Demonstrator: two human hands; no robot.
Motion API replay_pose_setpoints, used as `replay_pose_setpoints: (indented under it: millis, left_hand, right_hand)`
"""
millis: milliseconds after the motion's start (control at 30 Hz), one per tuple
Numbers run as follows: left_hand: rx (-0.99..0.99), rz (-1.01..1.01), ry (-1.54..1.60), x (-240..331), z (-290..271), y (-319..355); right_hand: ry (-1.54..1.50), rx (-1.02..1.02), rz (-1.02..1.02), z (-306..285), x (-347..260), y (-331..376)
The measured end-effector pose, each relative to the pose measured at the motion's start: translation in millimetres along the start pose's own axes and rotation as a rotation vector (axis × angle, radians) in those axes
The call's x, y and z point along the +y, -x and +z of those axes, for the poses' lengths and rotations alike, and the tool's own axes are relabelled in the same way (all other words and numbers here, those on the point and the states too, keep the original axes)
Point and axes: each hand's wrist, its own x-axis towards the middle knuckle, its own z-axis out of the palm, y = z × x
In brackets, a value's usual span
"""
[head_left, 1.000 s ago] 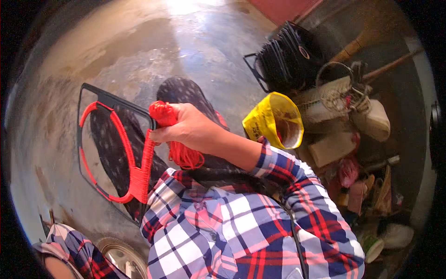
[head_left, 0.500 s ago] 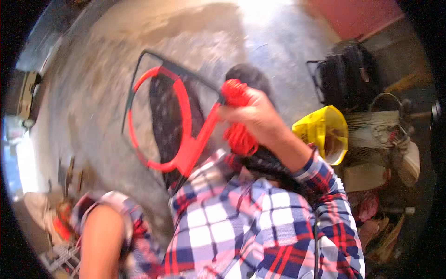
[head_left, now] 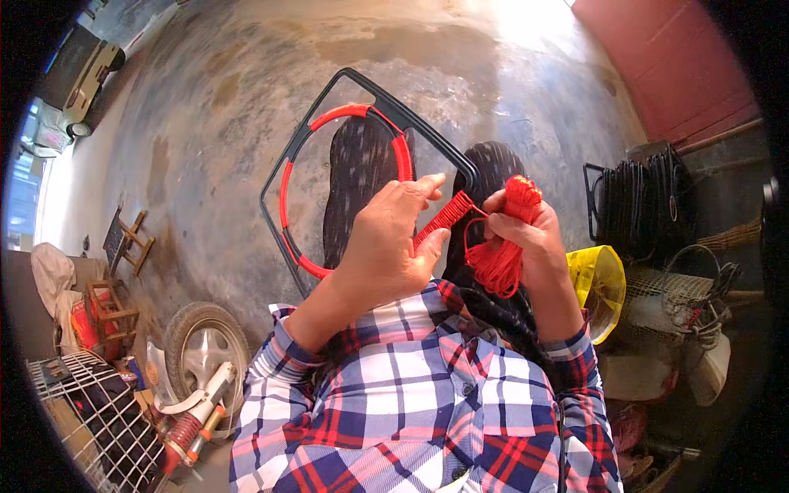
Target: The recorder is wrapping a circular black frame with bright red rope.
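Observation:
A black angular frame [head_left: 411, 123] with a round ring inside lies over my lap, tilted. Red cord [head_left: 285, 197] is wound round stretches of the ring, with black showing between them. A straight bar [head_left: 446, 218] joining the frame's corner is tightly wrapped in the same cord. My left hand [head_left: 382, 234] reaches over this bar, fingers stretched and thumb apart, not closed round it. To the right, my right hand [head_left: 526, 234] grips a bundle of red cord [head_left: 497, 267], its loops hanging below the fingers. A strand runs from the bundle to the wrapped bar.
A yellow bag [head_left: 596, 287] stands at my right, beside stacked black frames [head_left: 649, 193] and a wire basket [head_left: 666, 300]. On the left are a wheel with a tyre [head_left: 205, 349], a white wire rack [head_left: 99, 419] and a small wooden stool [head_left: 131, 242]. A red wall [head_left: 674, 66] rises far right.
My left hand has come up from the lower left to the wrapped bar. The frame has turned and settled over my lap. My right hand has shifted right and down with the cord bundle.

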Motion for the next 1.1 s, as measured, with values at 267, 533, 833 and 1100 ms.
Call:
replay_pose_setpoints:
  millis: [267,533,833,1100]
  left_hand:
    - [-0.015,0.122,-0.147,-14,21,-5]
    - [-0.006,0.057,-0.126,-21,34,-3]
    - [0.159,0.006,-0.018,-43,34,5]
    - [0.316,-0.145,0.212,-56,42,3]
  right_hand:
    - [0.090,-0.012,-0.003,3,0,8]
    - [0.142,0.014,-0.025,-9,7,16]
    - [0.179,0.518,-0.242,-117,-60,73]
    - [-0.223,0.472,-0.575,-228,-99,162]
